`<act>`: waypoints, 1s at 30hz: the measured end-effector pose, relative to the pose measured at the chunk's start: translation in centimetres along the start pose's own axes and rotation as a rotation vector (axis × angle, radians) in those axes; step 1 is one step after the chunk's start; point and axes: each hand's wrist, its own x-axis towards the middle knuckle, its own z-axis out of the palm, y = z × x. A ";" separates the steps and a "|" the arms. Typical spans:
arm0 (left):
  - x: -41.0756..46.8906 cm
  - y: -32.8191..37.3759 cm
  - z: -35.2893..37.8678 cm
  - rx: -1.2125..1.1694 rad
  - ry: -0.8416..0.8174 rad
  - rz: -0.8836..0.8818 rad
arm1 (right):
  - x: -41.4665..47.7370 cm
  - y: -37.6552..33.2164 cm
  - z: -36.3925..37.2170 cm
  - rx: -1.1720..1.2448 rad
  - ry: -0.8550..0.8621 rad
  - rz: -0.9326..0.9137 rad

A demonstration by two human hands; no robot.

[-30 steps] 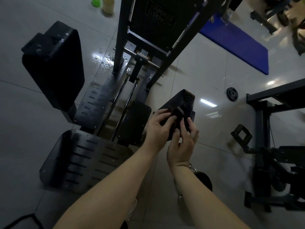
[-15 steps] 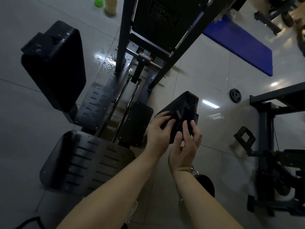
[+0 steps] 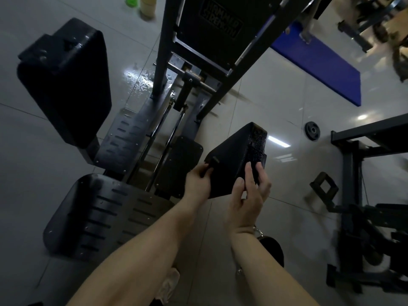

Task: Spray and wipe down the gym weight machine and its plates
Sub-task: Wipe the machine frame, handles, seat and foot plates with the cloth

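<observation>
Head view: black pad (image 3: 231, 160) angled up-right

Black weight machine (image 3: 209, 36) — slotted footplates (image 3: 106, 215), tilted pad (image 3: 231, 164) held, small plate (image 3: 312, 130) on floor (image 3: 276, 96)

Glossy tiled floor (image 3: 276, 91) — blue mat (image 3: 320, 62), weight plate (image 3: 312, 129)
</observation>
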 end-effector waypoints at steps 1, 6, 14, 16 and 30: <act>-0.8 1.5 0.3 -0.020 -0.047 0.103 | 0.0 0.1 0.2 0.005 0.009 -0.007; -0.6 8.7 2.7 -0.110 -0.246 0.405 | -0.1 0.1 0.0 0.000 -0.021 0.002; 5.1 -2.7 -0.5 0.158 -0.038 -0.042 | -0.3 0.2 0.4 0.051 0.020 0.038; 4.8 -4.0 -0.9 0.184 0.010 -0.082 | -0.2 0.4 0.5 0.053 0.022 0.010; 8.4 3.1 2.7 0.104 -0.141 0.269 | -0.4 0.3 0.4 0.098 0.052 0.019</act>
